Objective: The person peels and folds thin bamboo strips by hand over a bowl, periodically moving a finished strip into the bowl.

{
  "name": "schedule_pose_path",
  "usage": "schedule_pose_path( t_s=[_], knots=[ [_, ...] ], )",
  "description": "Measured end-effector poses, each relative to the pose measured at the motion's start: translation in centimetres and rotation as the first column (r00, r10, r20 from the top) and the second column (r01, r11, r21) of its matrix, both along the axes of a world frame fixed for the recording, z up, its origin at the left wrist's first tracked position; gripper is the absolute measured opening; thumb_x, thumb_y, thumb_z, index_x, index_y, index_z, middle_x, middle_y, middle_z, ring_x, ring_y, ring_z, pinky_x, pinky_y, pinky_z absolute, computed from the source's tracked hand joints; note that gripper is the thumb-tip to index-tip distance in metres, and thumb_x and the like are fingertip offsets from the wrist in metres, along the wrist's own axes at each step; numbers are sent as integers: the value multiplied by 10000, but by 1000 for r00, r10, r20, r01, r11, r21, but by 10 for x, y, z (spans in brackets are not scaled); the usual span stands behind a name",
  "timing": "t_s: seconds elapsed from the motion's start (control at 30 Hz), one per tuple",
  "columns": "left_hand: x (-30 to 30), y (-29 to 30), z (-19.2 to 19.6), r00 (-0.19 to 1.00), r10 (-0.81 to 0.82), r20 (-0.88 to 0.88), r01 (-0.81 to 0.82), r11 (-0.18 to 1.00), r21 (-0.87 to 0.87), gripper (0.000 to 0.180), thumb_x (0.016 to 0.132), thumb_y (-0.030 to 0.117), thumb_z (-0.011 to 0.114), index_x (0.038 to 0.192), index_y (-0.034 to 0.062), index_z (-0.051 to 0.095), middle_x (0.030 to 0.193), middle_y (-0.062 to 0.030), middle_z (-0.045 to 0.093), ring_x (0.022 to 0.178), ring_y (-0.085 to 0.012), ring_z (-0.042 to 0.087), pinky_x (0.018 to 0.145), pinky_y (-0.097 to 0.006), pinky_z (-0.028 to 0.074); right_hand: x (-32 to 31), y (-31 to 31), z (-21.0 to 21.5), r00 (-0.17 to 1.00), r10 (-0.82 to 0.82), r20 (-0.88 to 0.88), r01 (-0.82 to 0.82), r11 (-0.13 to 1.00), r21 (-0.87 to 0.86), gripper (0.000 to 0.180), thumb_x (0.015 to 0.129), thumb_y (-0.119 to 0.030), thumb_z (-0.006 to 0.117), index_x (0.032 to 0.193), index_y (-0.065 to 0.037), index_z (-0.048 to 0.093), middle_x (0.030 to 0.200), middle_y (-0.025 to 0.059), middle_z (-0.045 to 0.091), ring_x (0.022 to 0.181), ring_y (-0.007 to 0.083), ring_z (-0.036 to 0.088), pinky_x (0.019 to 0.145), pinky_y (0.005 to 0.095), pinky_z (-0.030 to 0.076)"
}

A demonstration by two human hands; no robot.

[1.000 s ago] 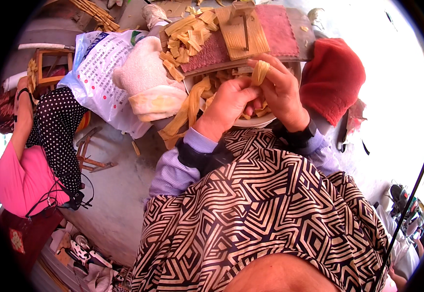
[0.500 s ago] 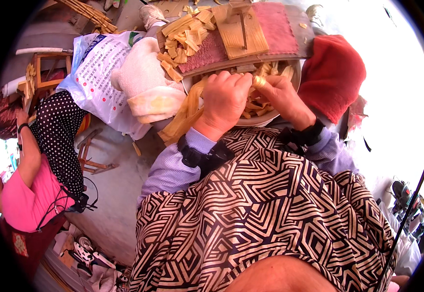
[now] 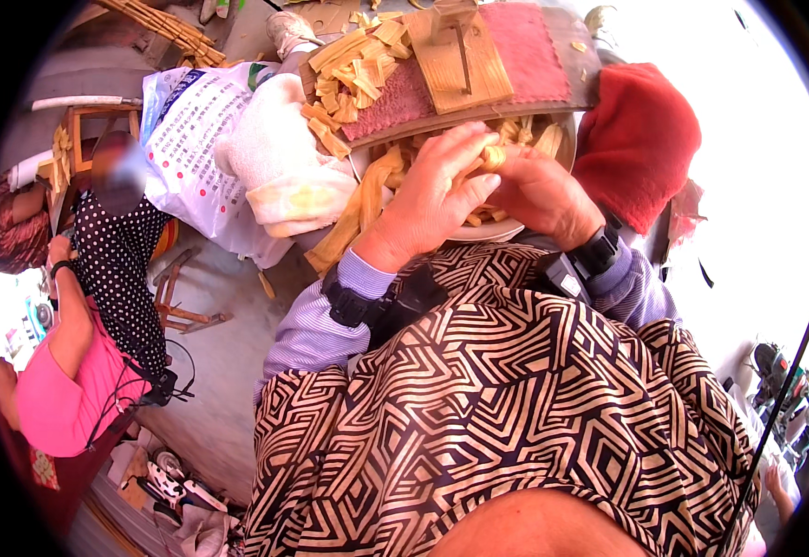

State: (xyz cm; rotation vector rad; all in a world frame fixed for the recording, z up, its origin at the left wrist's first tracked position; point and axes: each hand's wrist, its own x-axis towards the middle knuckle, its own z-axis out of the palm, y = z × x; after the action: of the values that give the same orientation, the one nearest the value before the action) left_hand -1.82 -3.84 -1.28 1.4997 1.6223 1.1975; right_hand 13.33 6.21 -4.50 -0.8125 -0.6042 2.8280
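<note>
A: Which step are you logging?

B: I'm judging it as winding: a yellow strip (image 3: 493, 159) is sitting as a small roll at the fingertips, just off the board's (image 3: 579, 76) near edge and over the basin (image 3: 495, 231).

A: Hands?

B: The right hand (image 3: 553, 200) seems to be gripping the strip. The left hand (image 3: 430, 197) is facing it, fingers fairly straight, thumb apart; I cannot tell whether it is pinching too.

A: Next move?

B: Judgement only: it is calling for a firm hold on the roll while the end is being tucked. No loose end is showing clearly.

A: Stock?

B: Cut pieces (image 3: 360, 82) are lying at the board's left end, spilling toward its near-left corner. A wooden block (image 3: 443, 79) is resting mid-board.

A: Writing?

B: A white bag (image 3: 202, 139), left of the board, is carrying rows of dark print, red dots and a dark blue band. I'm not transcribing it. No label is showing on the strip.
</note>
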Motion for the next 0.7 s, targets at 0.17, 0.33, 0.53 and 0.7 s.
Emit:
schedule_pose_path(
  t_s=[0.17, 0.33, 0.53, 0.7],
  knots=[
    [1, 14, 11, 991, 44, -130, -46, 999, -13, 383, 914, 228, 574, 1196, -31, 579, 1242, -179, 566, 1164, -300, 525, 1000, -367, 398, -10, 2, 8, 994, -76, -83, 87, 988, 131, 235, 910, -95, 578, 1124, -1, 605, 1081, 66, 635, 981, 154, 600, 870, 298, 476],
    [4, 23, 12, 996, 87, -11, -88, 996, -23, 385, 929, 239, 574, 1199, -35, 573, 1199, -173, 596, 1128, -268, 549, 970, -348, 419, -16, 2, 9, 988, -152, -39, 156, 924, 350, 231, 901, -94, 599, 1097, 25, 624, 1044, 57, 653, 982, 137, 603, 910, 303, 478],
    [11, 13, 12, 904, 243, 353, -166, 958, -234, 298, 919, 139, 590, 1155, -39, 561, 1097, -130, 624, 1011, -156, 583, 844, -272, 471, -18, 5, 33, 975, -146, 165, -9, 724, 690, 210, 902, -95, 572, 1059, 29, 637, 1019, 36, 644, 958, 133, 590, 873, 261, 456],
    [-1, 4, 32, 954, 205, -220, -176, 973, 148, 76, 834, 62, 576, 884, 4, 574, 868, -159, 559, 807, -358, 535, 722, -419, 450, -1, 4, 56, 991, 43, 126, -129, 564, 816, 283, 897, -112, 555, 1123, 51, 604, 1246, 57, 536, 1122, 133, 490, 962, 264, 380]
  ],
)
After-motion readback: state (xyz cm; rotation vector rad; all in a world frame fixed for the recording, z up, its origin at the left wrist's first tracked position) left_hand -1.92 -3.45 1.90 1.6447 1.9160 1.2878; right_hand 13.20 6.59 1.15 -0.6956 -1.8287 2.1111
